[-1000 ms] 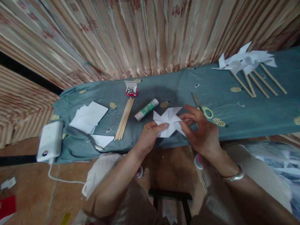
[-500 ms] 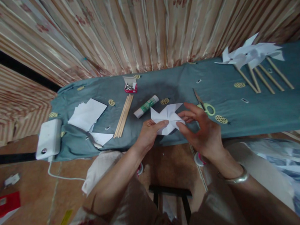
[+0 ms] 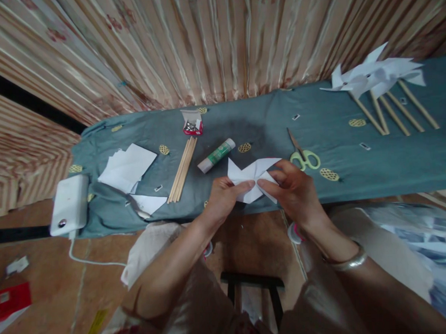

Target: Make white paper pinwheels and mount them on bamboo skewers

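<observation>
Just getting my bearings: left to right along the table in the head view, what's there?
White plastic device, stacked white paper sheets, thin wooden sticks, green-labelled white tube, held folded white paper pinwheel, green-handled metal scissors, white paper pinwheels on sticks.

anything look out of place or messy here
A red item and a white scrap lie on the floor at lower left, off the cloth. The cloth is also rucked beside the white device, unlike its smoother right side.
</observation>
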`<state>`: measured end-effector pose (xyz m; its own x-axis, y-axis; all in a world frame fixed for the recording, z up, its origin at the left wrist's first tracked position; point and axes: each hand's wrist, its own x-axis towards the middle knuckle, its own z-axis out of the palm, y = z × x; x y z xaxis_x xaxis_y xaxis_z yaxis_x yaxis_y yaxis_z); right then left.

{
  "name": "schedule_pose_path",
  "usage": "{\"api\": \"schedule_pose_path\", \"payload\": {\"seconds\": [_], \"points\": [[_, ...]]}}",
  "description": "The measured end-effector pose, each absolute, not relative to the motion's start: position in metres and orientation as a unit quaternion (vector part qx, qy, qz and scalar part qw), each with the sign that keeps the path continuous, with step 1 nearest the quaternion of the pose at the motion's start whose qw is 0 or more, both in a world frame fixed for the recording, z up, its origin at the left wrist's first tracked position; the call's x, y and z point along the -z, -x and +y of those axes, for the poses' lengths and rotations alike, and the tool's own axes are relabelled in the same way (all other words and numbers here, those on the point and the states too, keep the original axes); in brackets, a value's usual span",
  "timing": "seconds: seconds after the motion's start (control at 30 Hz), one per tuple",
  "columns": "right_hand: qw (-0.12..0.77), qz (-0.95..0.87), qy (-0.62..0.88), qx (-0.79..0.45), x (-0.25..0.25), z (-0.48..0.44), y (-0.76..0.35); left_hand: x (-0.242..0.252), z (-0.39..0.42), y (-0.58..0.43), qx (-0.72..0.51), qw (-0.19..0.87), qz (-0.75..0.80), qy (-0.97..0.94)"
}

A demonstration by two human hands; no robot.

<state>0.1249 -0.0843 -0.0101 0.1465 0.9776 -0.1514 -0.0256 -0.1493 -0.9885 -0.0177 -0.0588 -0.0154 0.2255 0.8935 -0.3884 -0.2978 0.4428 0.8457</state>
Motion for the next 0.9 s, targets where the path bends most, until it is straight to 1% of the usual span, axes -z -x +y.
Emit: {"api": "schedule_pose_path", "payload": {"seconds": [0.4, 0.77, 0.9], "points": [[0.479, -0.451, 0.595, -0.462, 0.011, -0.083, -0.127, 0.019, -0.057, 0.02, -0.413, 0.698, 0.472, -0.347], [0.467, -0.492, 0.619, -0.397, 0.011, -0.08, -0.125, 0.021, -0.051, 0.02, -0.417, 0.69, 0.468, -0.364], [0.473, -0.481, 0.616, -0.406, 0.012, -0.076, -0.122, 0.021, -0.048, 0.02, -0.424, 0.688, 0.467, -0.358]]}}
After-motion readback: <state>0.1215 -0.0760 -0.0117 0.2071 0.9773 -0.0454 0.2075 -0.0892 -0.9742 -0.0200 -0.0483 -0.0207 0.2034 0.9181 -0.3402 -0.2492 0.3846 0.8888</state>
